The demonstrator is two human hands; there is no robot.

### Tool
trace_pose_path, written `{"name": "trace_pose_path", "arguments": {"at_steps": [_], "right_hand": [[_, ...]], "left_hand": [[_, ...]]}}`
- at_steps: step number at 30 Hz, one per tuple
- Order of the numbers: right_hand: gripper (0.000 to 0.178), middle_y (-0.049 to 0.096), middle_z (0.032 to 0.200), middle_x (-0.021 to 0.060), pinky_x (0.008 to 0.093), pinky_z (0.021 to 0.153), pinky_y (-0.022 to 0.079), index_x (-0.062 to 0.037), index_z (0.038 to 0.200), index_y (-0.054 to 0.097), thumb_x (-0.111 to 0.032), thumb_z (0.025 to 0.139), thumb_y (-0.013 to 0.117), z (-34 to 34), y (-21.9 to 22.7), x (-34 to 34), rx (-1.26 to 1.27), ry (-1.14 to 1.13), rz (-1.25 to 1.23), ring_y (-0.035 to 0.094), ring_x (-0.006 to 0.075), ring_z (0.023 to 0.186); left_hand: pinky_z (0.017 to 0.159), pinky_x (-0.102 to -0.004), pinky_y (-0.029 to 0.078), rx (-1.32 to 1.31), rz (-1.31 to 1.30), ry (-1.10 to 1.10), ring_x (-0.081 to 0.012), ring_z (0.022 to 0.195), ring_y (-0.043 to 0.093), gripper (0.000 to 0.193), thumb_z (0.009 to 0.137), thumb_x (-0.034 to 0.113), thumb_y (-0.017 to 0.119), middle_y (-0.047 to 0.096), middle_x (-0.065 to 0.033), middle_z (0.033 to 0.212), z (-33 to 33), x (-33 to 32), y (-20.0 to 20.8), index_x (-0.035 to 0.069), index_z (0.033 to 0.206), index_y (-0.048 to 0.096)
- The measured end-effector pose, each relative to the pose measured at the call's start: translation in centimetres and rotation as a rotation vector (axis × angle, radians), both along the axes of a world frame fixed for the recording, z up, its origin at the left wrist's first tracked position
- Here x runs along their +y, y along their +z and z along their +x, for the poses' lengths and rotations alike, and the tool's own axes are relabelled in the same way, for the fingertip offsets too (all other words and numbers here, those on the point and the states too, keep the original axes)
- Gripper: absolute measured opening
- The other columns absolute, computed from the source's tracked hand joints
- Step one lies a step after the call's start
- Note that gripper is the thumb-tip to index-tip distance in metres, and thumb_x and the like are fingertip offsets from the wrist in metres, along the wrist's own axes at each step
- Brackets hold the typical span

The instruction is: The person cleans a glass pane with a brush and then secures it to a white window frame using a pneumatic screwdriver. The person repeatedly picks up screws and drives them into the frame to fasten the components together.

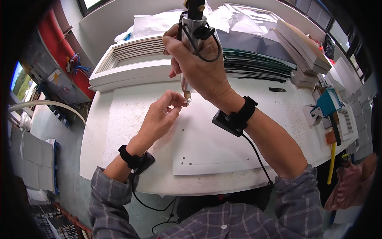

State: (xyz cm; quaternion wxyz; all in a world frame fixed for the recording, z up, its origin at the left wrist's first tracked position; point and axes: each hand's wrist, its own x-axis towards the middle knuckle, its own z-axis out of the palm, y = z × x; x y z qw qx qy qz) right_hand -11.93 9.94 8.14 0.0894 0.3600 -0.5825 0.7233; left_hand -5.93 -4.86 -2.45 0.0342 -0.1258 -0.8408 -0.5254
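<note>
My right hand (201, 69) is wrapped round a silver, upright power screwdriver (193, 28) with a black lever and cable. The driver's tip points down at a white panel (215, 139) lying on the worktable. At the tip, my left hand (161, 115) pinches a small, shiny piece (187, 102), too small to name. Thumb and forefinger are closed around it, right beside the bit. Several small metal fixings sit in the panel, among them one at the lower left corner (190, 163). Black straps with small boxes circle both wrists.
Behind my hands lie white louvred frames (131, 59) and a stack of dark green-edged sheets (258, 61). Boards (302, 46) are piled at the far right. A teal tool (329, 101) stands at the table's right edge. A pale hose (47, 102) arches at the left.
</note>
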Motion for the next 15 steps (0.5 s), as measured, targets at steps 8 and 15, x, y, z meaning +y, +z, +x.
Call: {"name": "trace_pose_path", "arguments": {"at_steps": [8,15], "right_hand": [[0.017,0.063,0.077,0.0046,0.0269,0.052,0.056,-0.0027,0.103,0.063,-0.020,0.099,0.065,-2.1,-2.0,-1.7,-0.092,0.030,-0.029,0.058,0.0057,0.054],[0.016,0.063,0.077,0.0058,0.0274,0.051,0.055,-0.0023,0.103,0.062,-0.018,0.099,0.065,-2.9,-2.8,-1.7,-0.099,0.037,-0.037,0.056,0.0059,0.053]], "left_hand": [[0.099,-0.0311,0.048,-0.102,0.053,0.007,-0.0150,0.118,0.065,0.020,0.101,-0.001,0.050,0.069,-0.0078,0.116,-0.8,-1.3,-1.3,0.004,0.120,0.055],[0.102,-0.0293,0.045,-0.175,0.120,-0.012,-0.0140,0.118,0.062,0.021,0.101,0.000,0.049,0.067,-0.0073,0.117,-1.3,-1.7,-2.1,0.003,0.121,0.055]]}}
